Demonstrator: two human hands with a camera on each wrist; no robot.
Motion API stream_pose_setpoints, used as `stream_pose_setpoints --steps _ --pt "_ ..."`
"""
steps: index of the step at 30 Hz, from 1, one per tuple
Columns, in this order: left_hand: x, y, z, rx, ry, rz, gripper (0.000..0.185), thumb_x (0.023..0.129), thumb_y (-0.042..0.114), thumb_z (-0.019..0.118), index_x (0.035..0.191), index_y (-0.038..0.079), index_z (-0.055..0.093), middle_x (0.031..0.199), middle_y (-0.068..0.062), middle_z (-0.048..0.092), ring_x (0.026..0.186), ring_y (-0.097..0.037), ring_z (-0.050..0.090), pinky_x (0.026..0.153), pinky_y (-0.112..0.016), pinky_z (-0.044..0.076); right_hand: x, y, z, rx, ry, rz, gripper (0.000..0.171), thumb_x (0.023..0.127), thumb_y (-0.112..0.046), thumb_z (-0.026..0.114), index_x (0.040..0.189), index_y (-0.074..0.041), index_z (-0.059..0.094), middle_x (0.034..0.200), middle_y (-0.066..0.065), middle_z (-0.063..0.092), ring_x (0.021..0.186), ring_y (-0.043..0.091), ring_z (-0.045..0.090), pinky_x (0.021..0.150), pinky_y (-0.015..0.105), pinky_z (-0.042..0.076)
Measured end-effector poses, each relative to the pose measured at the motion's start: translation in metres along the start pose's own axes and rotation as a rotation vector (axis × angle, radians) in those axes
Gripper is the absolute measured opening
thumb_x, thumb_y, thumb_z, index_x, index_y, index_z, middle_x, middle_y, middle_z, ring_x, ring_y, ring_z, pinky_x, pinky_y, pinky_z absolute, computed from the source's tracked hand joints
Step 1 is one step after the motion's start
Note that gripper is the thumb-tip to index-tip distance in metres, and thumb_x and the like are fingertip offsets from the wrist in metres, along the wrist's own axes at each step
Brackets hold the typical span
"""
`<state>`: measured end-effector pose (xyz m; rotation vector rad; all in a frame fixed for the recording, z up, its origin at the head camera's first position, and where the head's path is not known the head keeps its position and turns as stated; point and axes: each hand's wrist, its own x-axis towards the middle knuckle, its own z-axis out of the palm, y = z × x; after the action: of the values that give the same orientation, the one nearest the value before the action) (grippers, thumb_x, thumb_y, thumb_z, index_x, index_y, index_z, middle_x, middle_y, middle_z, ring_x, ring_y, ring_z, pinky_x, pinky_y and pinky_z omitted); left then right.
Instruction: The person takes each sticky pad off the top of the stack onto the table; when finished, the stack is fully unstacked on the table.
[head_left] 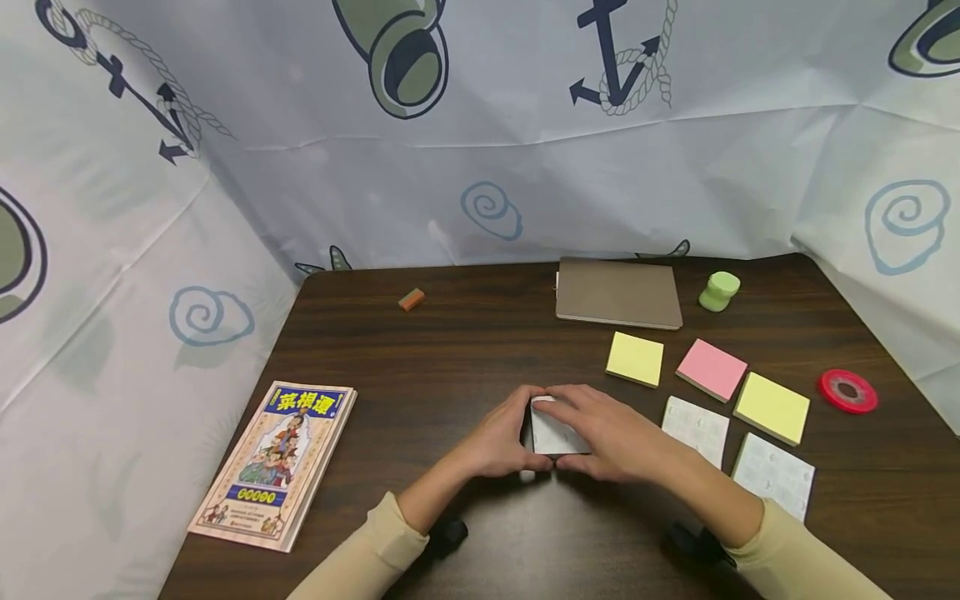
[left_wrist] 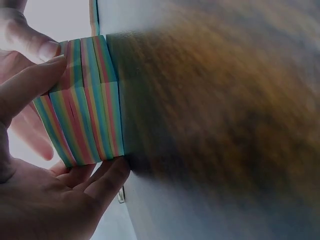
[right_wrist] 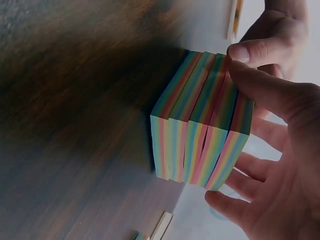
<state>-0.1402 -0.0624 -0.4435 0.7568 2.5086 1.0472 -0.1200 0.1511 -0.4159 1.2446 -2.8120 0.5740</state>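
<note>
A block of sticky-note pads [head_left: 557,435] with a white patterned top rests on the dark wooden table [head_left: 465,350], near its front middle. The wrist views show its rainbow-striped edges [left_wrist: 85,105] [right_wrist: 200,137], made up of several pads side by side. My left hand [head_left: 517,437] grips the block's left side, thumb and fingers curled round it [left_wrist: 30,85]. From the right, my right hand [head_left: 592,433] holds the same block, with fingers over the top and thumb at the near edge [right_wrist: 270,105].
An illustrated book [head_left: 277,462] lies at the front left and an orange eraser [head_left: 411,299] at the back. To the right are a brown notebook [head_left: 618,292], a green object [head_left: 720,291], yellow [head_left: 635,358] and pink [head_left: 712,369] pads, white patterned pads [head_left: 774,475] and red tape [head_left: 847,390].
</note>
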Motion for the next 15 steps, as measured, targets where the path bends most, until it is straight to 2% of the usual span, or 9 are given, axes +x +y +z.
stream_pose_setpoints --steps 11,15 --pt "0.0003 0.0004 -0.0003 0.006 -0.005 0.002 0.087 0.069 0.020 0.089 0.140 0.014 0.039 0.133 -0.001 0.050 0.111 -0.015 0.051 0.094 -0.034 0.041 0.0021 0.0025 0.0011 0.004 0.018 0.006 0.071 0.077 -0.031 0.083 0.138 -0.011 0.053 0.131 0.010 0.053 0.117 0.023 0.052 0.091 0.042 0.047" --pt "0.0004 0.0005 0.0000 0.008 -0.010 0.004 0.088 0.069 0.019 0.089 0.141 0.013 0.038 0.132 0.000 0.049 0.111 -0.017 0.052 0.094 -0.034 0.041 -0.0006 0.0012 -0.0026 0.013 0.020 0.041 0.072 0.075 -0.031 0.084 0.139 -0.014 0.054 0.129 0.007 0.053 0.112 0.021 0.053 0.086 0.040 0.049"
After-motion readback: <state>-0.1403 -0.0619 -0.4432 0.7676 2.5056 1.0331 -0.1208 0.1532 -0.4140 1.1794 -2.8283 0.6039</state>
